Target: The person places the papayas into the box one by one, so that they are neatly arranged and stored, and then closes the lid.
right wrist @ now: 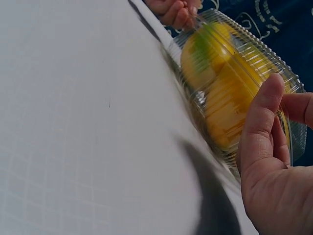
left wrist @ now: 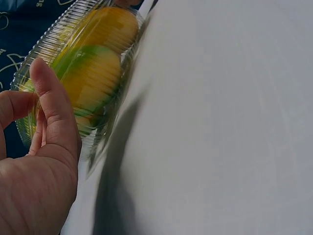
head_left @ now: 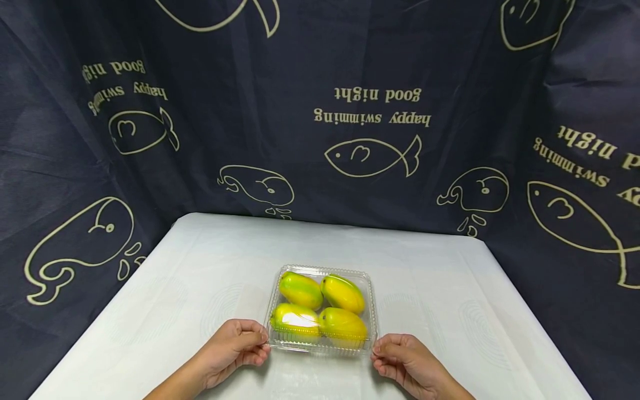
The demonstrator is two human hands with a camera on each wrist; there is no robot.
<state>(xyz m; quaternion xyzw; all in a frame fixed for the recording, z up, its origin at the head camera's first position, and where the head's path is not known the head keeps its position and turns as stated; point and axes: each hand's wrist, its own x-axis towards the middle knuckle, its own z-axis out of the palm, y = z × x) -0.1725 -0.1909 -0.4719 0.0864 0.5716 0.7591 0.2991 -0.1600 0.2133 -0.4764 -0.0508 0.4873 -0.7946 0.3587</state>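
A clear plastic clamshell box (head_left: 371, 300) with a ribbed rim holds several yellow-green mangoes (head_left: 342, 293). Its transparent lid lies over the fruit. At the box's near left corner, my left hand (head_left: 235, 351) pinches the rim between thumb and fingers. The near right corner is pinched the same way by my right hand (head_left: 409, 364). In the left wrist view, the left thumb (left wrist: 55, 105) lies along the outside of the rim. The right wrist view has the right thumb (right wrist: 264, 117) against the rim, with the left hand at the box's far end.
Beneath the box is a table with a white cover (head_left: 210, 250), faintly patterned with curved lines. A dark blue curtain (head_left: 300, 72) printed with fish, whales and lettering surrounds its back and sides.
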